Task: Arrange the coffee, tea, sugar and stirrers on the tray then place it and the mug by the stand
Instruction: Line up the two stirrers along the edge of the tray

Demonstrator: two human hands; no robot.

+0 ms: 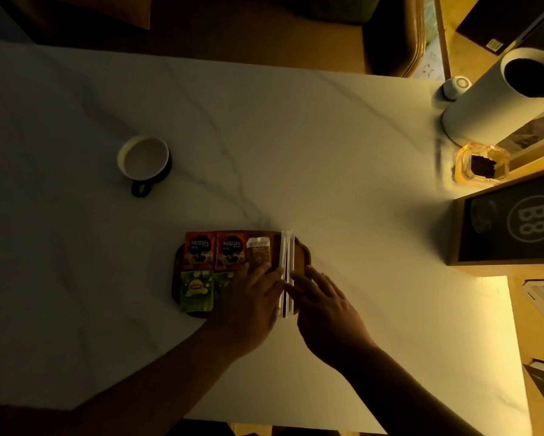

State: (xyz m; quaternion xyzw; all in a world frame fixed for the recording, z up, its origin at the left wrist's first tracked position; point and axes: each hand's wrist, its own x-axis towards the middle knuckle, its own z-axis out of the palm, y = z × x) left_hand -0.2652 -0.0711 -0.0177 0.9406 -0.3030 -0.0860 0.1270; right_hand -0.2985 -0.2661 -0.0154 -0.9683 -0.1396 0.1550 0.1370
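A small dark wooden tray [302,256] lies near the table's front edge. Two red Nescafe coffee sachets [215,250] fill its far left, a brown sugar packet [258,250] sits beside them, and a green Lipton tea bag [196,291] lies in front; a second green bag is partly under my left hand. White wrapped stirrers [287,272] run front to back along the tray's right side. My left hand [251,303] and my right hand [327,309] lie flat on either side of the stirrers, fingertips touching them. A white-lined dark mug [144,162] stands far left.
At the right edge are a framed black "B8" sign stand [512,225], a glass ashtray-like dish [481,166], a white cylinder lamp [497,96] and a small white cap-shaped item [455,86]. A brown chair [390,36] stands beyond the white marble table [295,136].
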